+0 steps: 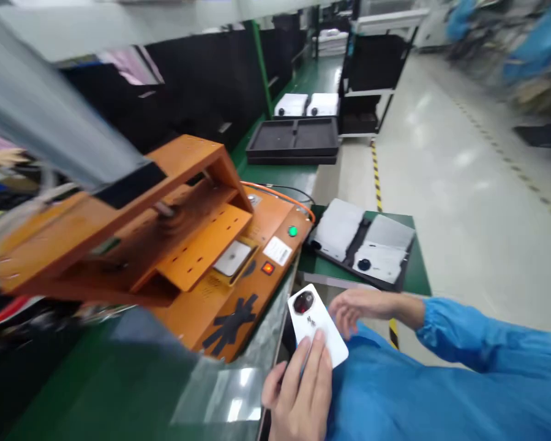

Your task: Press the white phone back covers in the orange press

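A white smartphone [320, 327], its back with a large dark camera ring facing me, is held up at the table's front edge. My left hand [303, 389] grips its lower part, fingers laid over the back. Close beside its right edge is my right hand [362, 309], fingers loosely curled and seemingly holding nothing; whether it touches the phone I cannot tell. To the left stands an orange press [275, 214] with a green button and a lit red switch. A flat light-coloured piece [232, 257] lies in the fixture under its plate.
A black tray [354, 248] with white-wrapped phones sits on the green surface beyond my right hand. Farther back, stacked black trays [294, 138] stand before more white-covered pieces [324, 104]. A rack [376, 67] borders the aisle. An orange cable [280, 195] runs behind the press.
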`<action>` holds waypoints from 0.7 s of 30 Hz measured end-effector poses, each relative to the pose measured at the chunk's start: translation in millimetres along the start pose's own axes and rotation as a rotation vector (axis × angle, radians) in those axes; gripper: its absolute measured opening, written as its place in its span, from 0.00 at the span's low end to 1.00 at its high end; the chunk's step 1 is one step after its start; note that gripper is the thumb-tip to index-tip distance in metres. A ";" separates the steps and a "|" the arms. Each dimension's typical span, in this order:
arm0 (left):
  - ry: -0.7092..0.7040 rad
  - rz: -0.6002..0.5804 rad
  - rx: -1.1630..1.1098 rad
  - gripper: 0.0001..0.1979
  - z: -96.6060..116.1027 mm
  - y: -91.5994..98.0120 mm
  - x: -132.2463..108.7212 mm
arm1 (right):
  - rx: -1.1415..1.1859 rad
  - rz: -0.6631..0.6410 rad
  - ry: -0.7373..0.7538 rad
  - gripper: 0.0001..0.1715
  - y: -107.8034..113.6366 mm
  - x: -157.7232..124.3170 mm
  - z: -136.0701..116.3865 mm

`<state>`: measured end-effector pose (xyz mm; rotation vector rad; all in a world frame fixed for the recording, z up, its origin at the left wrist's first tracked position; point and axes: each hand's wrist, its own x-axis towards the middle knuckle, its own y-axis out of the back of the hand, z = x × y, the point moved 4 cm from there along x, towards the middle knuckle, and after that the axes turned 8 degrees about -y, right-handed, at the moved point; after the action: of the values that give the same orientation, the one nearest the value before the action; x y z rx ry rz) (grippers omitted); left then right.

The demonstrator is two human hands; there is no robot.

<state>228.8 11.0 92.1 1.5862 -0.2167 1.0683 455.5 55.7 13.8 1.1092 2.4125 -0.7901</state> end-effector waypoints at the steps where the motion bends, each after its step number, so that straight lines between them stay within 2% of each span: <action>1: -0.076 -0.038 -0.062 0.15 5.1 -14.0 0.8 | 0.109 0.049 0.047 0.42 -8.6 0.9 10.5; 3: -0.172 -0.119 -0.172 0.17 12.8 -39.8 1.8 | 0.153 0.207 0.141 0.37 -13.4 6.2 27.5; 5: -0.143 -0.210 -0.210 0.17 12.8 -58.2 1.7 | -0.112 0.444 0.168 0.31 2.3 6.4 38.7; 8: -0.004 -0.314 -0.172 0.19 -1.0 -66.9 -4.8 | -0.599 0.869 0.043 0.24 61.2 -14.6 49.4; 11: 0.055 -0.370 -0.195 0.21 -17.0 -62.7 -22.4 | -0.766 1.119 -0.143 0.19 130.6 -46.5 65.4; 13: 0.088 -0.389 -0.237 0.19 -23.1 -59.9 -37.5 | -0.871 1.196 -0.261 0.16 164.0 -63.2 79.0; 15: 0.140 -0.380 -0.285 0.17 -22.7 -57.2 -50.0 | -0.970 1.214 -0.351 0.14 182.3 -71.7 92.7; 18: 0.236 -0.378 -0.401 0.12 -11.1 -51.6 -57.1 | -1.114 1.199 -0.388 0.14 189.4 -72.9 107.9; 21: 0.325 -0.375 -0.465 0.09 -2.5 -43.4 -54.3 | -1.255 1.174 -0.288 0.17 197.8 -70.7 117.2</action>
<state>224.7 5.9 22.9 0.9719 0.0527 0.8842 664.3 47.6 -105.2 1.2978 1.1167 0.7839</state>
